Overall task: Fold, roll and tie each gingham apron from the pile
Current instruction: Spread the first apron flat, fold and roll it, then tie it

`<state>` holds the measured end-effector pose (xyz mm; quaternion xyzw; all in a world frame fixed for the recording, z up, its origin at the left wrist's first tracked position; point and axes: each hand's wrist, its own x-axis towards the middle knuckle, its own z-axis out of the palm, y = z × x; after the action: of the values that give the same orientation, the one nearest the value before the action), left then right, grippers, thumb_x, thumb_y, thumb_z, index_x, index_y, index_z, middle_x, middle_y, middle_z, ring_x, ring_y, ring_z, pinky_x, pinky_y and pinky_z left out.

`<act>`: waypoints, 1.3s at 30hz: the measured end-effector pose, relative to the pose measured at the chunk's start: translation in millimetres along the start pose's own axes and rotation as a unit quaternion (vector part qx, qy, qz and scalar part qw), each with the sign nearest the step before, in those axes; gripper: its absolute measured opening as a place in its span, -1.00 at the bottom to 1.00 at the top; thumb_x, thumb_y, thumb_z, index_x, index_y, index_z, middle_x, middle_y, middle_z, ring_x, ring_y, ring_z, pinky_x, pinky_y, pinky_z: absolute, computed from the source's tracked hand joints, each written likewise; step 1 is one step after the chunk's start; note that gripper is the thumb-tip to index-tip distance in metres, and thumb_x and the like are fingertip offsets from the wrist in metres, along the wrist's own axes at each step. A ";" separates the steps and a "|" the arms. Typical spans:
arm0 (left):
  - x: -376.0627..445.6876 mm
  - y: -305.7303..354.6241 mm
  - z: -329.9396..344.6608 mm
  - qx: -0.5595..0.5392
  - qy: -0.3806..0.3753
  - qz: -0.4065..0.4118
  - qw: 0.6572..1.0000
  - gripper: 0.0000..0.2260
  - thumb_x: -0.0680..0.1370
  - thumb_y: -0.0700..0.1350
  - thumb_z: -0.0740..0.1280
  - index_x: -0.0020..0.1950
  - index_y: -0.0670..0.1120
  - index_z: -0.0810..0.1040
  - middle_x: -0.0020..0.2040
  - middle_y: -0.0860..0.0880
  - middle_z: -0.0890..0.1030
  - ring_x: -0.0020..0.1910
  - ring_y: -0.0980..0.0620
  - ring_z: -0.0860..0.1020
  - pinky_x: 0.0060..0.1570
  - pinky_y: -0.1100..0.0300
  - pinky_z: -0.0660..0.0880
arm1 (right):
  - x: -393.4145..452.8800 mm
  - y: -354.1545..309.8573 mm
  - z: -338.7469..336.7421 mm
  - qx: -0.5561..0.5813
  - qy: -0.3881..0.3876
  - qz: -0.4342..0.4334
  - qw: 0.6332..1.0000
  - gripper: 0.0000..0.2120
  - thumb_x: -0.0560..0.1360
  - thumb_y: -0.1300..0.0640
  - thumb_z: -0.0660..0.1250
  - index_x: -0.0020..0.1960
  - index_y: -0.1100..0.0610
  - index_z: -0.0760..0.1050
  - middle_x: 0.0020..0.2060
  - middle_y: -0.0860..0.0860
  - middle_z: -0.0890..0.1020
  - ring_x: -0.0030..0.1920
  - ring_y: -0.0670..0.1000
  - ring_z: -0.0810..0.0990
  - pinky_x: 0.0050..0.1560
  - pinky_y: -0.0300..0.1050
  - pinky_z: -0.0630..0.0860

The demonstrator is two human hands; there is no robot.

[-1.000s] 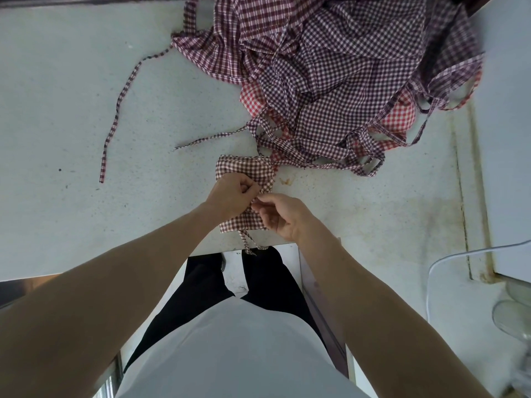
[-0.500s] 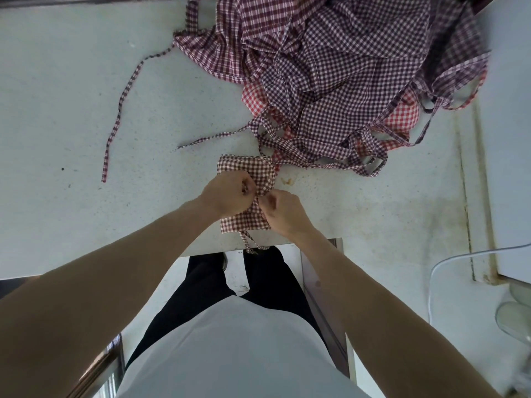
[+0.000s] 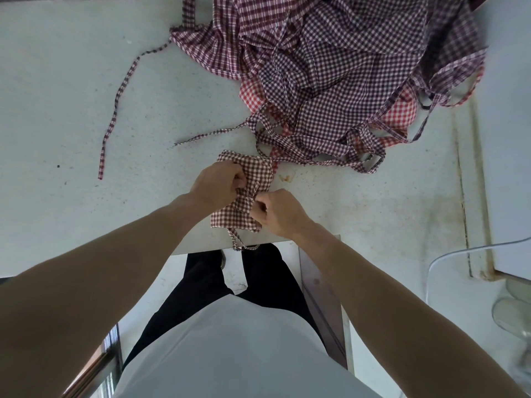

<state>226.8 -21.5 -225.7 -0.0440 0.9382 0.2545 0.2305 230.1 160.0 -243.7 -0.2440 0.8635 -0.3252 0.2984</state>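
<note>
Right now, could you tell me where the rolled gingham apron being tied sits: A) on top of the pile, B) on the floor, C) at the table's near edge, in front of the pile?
C: the rolled apron lies on the table near its front edge, gripped by the left hand and right hand, with the pile farther back.

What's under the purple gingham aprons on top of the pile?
Red gingham fabric peeks out beneath the purple aprons at the left edge and again at the right. How many aprons lie underneath is hidden by the top layers.

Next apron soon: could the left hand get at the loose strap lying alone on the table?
Probably yes, once free: the left hand now grips the rolled apron, and bare table lies between it and the strap.
</note>
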 end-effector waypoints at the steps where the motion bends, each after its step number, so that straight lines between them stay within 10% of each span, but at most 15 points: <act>1: 0.4 0.7 0.0 -0.006 0.005 -0.004 1.000 -0.87 0.53 -0.27 0.28 -0.06 -0.12 0.61 -0.11 0.04 0.50 -0.09 0.06 0.44 -0.08 0.23 0.30 | 0.4 0.1 -0.5 -0.001 -0.002 0.000 1.000 -0.69 0.49 0.20 0.34 -0.39 0.25 0.40 -0.57 -0.02 0.36 -0.55 -0.08 0.25 -0.52 -0.22 0.16; 13: -2.6 -5.9 -1.6 -0.077 0.017 -0.037 0.996 -0.97 0.56 -0.14 0.36 -0.02 -0.07 0.57 -0.02 0.00 0.48 -0.02 -0.04 0.51 -0.03 0.16 0.36 | 0.9 3.5 -25.0 -0.001 -0.063 0.005 0.998 -0.67 0.62 0.11 0.28 -0.29 0.21 0.42 -0.50 -0.09 0.36 -0.51 -0.14 0.25 -0.47 -0.30 0.19; 16: -10.4 -19.2 -5.4 -0.112 0.087 -0.056 0.988 -0.58 0.50 0.02 0.46 0.25 -0.11 0.43 0.16 -0.11 0.38 0.09 -0.10 0.47 0.10 0.01 0.47 | -8.9 3.9 -26.4 0.084 0.013 0.081 0.993 -0.71 0.62 0.01 0.30 -0.10 0.24 0.49 -0.34 -0.04 0.55 -0.37 -0.12 0.48 -0.33 -0.20 0.40; 22: -25.7 -12.4 -11.6 -0.473 -0.022 -0.304 0.826 -0.27 0.56 0.18 0.33 0.56 -0.10 0.06 0.31 -0.16 0.50 0.03 -0.01 0.58 -0.13 0.12 0.57 | -7.7 -10.3 -14.2 0.357 0.009 0.257 0.898 -0.26 0.35 -0.10 0.55 0.39 0.09 0.30 0.09 -0.04 0.65 0.08 0.09 0.67 0.09 0.14 0.64; 26: -35.7 -5.3 -13.1 -0.509 -0.029 -0.284 0.812 -0.49 0.56 0.05 0.37 0.40 -0.15 0.32 0.20 -0.13 0.57 -0.04 -0.01 0.64 -0.23 0.15 0.60 | -3.4 -26.6 -21.4 0.332 0.047 0.244 0.910 -0.24 0.42 -0.01 0.53 0.51 0.02 0.25 0.24 -0.11 0.47 0.22 -0.04 0.49 0.30 0.02 0.46; 30: -47.1 -5.8 -41.6 -0.589 -0.114 -0.208 0.773 -0.60 0.53 0.02 0.40 0.30 -0.10 0.47 0.17 -0.12 0.64 0.07 -0.12 0.66 0.08 -0.07 0.61 | -0.5 -38.8 -64.8 0.332 0.057 0.208 0.918 -0.36 0.39 0.06 0.55 0.41 0.01 0.41 0.22 -0.08 0.54 0.19 -0.05 0.53 0.30 0.06 0.49; 36: -51.6 11.0 -106.2 -0.550 -0.140 -0.125 0.813 0.04 0.05 0.38 0.58 0.42 -0.05 0.43 0.31 -0.04 0.57 0.28 -0.12 0.53 0.33 -0.13 0.44 | 4.1 -76.1 -142.5 0.229 -0.077 0.086 0.967 -0.46 0.37 0.20 0.57 0.31 -0.02 0.54 0.12 -0.16 0.64 0.12 -0.18 0.59 0.18 -0.18 0.52; 39: -57.1 27.7 -125.3 -0.553 -0.160 -0.059 0.815 -0.09 0.07 0.40 0.56 0.30 -0.01 0.48 0.19 -0.02 0.65 0.17 -0.06 0.62 0.19 -0.01 0.56 | 1.9 -97.1 -155.7 0.155 0.006 0.057 0.986 -0.44 0.32 0.07 0.62 0.29 0.00 0.57 0.11 -0.13 0.65 0.09 -0.17 0.59 0.06 -0.22 0.53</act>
<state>220.7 -61.8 -91.3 -0.1777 0.5848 0.7200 0.3286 145.8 158.7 -80.7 -0.1430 0.8172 -0.4385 0.3456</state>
